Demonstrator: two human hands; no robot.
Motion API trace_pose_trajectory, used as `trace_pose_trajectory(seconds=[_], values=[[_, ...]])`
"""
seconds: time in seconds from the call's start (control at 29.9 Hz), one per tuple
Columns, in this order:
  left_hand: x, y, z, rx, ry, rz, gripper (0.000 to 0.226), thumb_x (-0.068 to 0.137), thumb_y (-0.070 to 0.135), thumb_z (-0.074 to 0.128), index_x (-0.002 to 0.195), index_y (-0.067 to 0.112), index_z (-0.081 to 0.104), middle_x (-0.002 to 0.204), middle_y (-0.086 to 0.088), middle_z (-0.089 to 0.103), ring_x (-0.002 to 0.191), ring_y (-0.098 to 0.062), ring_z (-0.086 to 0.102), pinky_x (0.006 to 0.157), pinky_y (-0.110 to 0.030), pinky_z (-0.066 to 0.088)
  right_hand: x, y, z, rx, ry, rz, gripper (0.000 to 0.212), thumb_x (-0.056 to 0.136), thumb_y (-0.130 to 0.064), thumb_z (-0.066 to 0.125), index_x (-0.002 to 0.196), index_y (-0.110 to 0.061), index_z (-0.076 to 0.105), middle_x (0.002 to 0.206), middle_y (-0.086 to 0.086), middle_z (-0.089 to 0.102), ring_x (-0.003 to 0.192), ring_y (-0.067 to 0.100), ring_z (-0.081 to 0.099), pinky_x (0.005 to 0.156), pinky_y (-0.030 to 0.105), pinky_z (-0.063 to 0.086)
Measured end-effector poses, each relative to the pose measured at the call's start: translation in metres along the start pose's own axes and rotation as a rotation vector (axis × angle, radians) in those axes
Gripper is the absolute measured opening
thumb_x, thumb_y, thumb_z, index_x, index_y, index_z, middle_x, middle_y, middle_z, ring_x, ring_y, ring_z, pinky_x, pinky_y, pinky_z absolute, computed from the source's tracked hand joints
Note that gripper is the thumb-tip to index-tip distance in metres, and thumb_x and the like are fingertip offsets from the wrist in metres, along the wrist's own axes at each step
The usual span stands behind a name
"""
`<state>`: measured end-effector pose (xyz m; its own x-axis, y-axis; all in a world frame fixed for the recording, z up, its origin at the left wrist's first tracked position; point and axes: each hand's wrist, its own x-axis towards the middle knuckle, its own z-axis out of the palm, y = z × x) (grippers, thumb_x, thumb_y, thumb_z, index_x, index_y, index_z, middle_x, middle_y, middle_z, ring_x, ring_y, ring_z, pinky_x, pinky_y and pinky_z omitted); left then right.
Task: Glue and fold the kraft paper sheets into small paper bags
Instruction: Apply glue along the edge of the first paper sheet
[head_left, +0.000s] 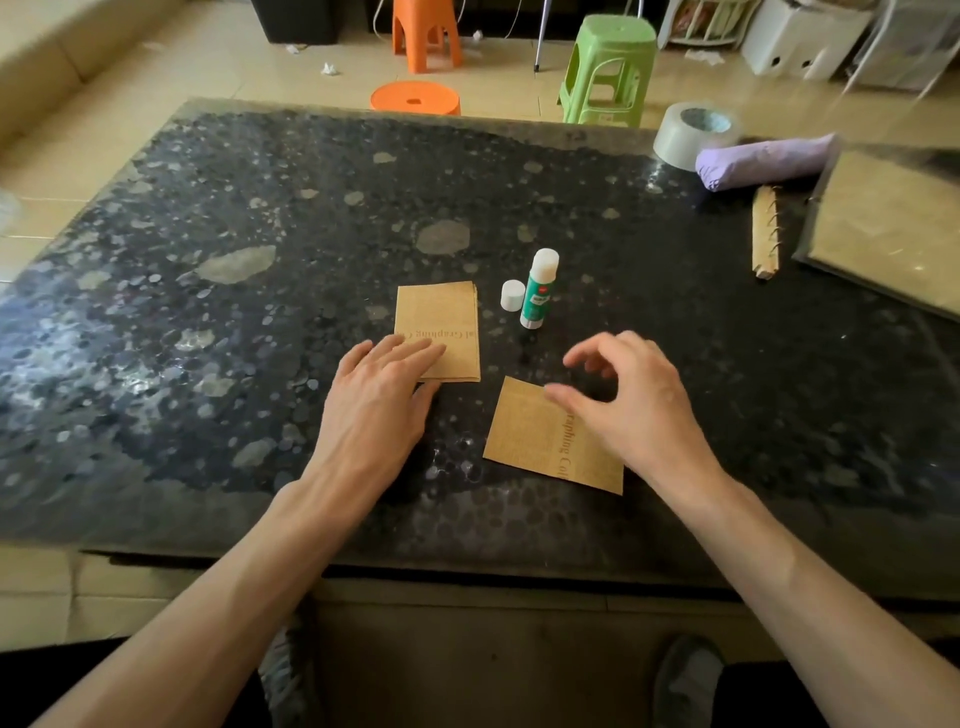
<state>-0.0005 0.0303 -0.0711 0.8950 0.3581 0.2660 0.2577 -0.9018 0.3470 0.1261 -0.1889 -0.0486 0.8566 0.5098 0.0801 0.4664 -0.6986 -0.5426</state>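
Observation:
A small stack of printed kraft paper sheets (439, 322) lies flat on the dark speckled table (208, 312). My left hand (382, 387) rests on the stack's near left corner with straight fingers. A single kraft sheet (524, 439) lies apart to the right, turned at a slant. My right hand (631, 400) hovers over that sheet's far right part, fingers loosely curled, holding nothing. Behind the papers stands an uncapped green and white glue stick (539, 291), and its white cap (512, 295) sits just to its left.
At the table's far right lie a roll of grey tape (685, 136), a lilac folded umbrella (763, 162), a strip of corrugated cardboard (765, 236) and a framed board (893, 234). Orange stools (426, 34) and a green stool (610, 67) stand on the floor beyond.

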Motion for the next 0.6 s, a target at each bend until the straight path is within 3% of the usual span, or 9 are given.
trace_pose_trajectory(seconds=[0.1,0.23,0.43,0.6], values=[[0.0,-0.004,0.0,0.074,-0.037,0.005,0.048,0.097,0.027,0.067,0.144,0.022,0.057,0.144,0.0,0.06,0.138,-0.021,0.052,0.124,-0.048,0.023,-0.025,0.01,-0.015,-0.071,-0.153,0.023,0.07,0.073,-0.066,0.08,0.133,-0.038,0.059,0.128,-0.016,0.052,0.124,0.005,0.045,0.101,0.027,0.039],[-0.001,-0.005,-0.003,0.127,0.036,0.031,0.045,0.092,0.031,0.074,0.135,0.024,0.065,0.125,-0.001,0.072,0.121,-0.019,0.064,0.121,-0.05,0.023,-0.045,0.028,-0.031,-0.161,-0.307,0.035,0.111,0.061,-0.079,0.077,0.155,-0.038,0.036,0.156,-0.016,0.035,0.147,0.009,0.028,0.12,0.038,0.026],[-0.003,-0.002,-0.006,0.109,0.119,0.072,0.021,0.096,0.033,0.069,0.112,0.021,0.078,0.106,-0.005,0.078,0.101,-0.023,0.073,0.117,-0.05,0.029,-0.049,0.047,-0.037,-0.115,-0.266,-0.076,0.094,0.073,-0.063,0.081,0.154,-0.043,0.038,0.158,-0.018,0.04,0.149,0.003,0.025,0.115,0.029,0.016],[-0.004,-0.004,-0.008,0.178,0.105,0.157,0.014,0.098,0.017,0.068,0.11,0.018,0.075,0.102,-0.003,0.078,0.091,-0.023,0.075,0.115,-0.05,0.034,-0.042,0.048,-0.047,-0.066,-0.321,-0.068,0.086,0.081,-0.048,0.084,0.153,-0.049,0.037,0.16,-0.015,0.038,0.149,0.0,0.021,0.12,0.03,0.014]])
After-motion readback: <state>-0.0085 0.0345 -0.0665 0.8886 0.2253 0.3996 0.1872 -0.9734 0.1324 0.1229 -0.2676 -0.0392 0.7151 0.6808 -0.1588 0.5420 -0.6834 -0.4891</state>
